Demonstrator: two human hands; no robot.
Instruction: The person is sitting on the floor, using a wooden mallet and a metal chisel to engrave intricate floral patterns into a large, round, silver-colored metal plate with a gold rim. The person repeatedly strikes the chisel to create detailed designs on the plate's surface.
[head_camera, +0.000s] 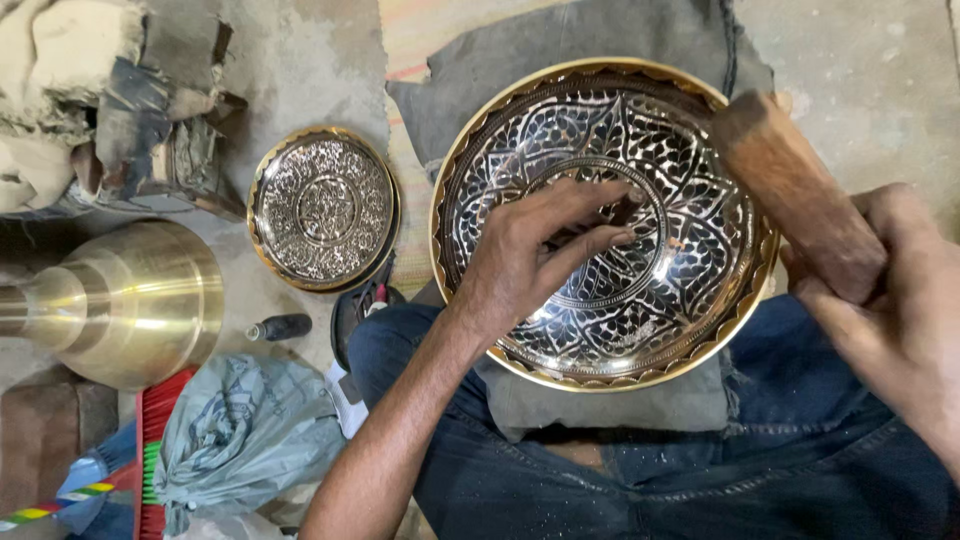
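Lap: blue jeans (700, 470) with a grey cloth pad (610, 405) laid over them, likely to cushion and steady the work.
Right hand (890, 310): closed round a wooden mallet (795, 195), its head raised above the tray's right rim.
Left hand (535, 255): fingers pinched narrow on a small dark punch (622, 212), tip set against the tray's centre ring; the palm rests on the metal, seemingly to brace it.
Engraved tray (600, 225): large, round, gilt-rimmed, tilted on the pad towards the person.
Floor, left: crumpled plastic bag (245, 430), brass vessel (130, 300), smaller engraved plate (322, 208) lying flat, well apart from the tray.
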